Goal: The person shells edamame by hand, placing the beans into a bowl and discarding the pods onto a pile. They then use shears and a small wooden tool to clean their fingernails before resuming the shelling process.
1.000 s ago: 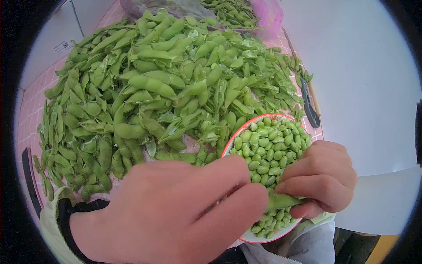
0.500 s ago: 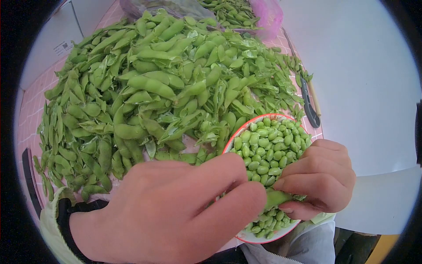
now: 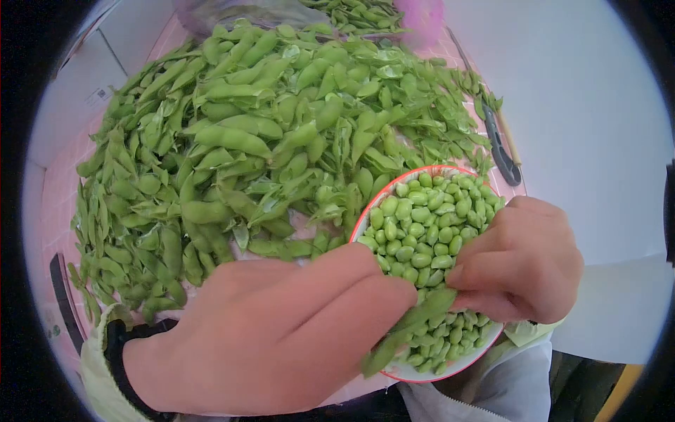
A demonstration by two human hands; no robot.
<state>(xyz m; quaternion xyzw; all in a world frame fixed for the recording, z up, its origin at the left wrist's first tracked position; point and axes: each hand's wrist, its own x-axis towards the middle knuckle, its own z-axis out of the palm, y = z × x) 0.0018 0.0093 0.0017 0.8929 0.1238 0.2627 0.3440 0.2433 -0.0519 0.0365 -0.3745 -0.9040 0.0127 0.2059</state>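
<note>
A green edamame pod [image 3: 430,308] slants over the front of a white bowl [image 3: 360,224] with a red rim. My left hand [image 3: 281,330] is closed on the pod from the left, its fingertips partly hidden behind the knuckles. At the pod's upper right end, my right hand [image 3: 524,260] pinches it between thumb and fingers. Below them the bowl is well filled with shelled green beans [image 3: 415,232]. Behind and left of it spreads a large heap of edamame pods [image 3: 239,141], some looking split.
A pink checked tabletop [image 3: 63,204] lies under the heap. Scissors with a dark handle [image 3: 500,151] rest near its right edge. At the back are more pods by a pink plastic bag [image 3: 422,21]. A white surface [image 3: 576,126] stretches along the right.
More of the pod shows now, its lower end sticking out beneath my left fingers. My right hand has shifted slightly up and right. The whole view has tilted a little.
</note>
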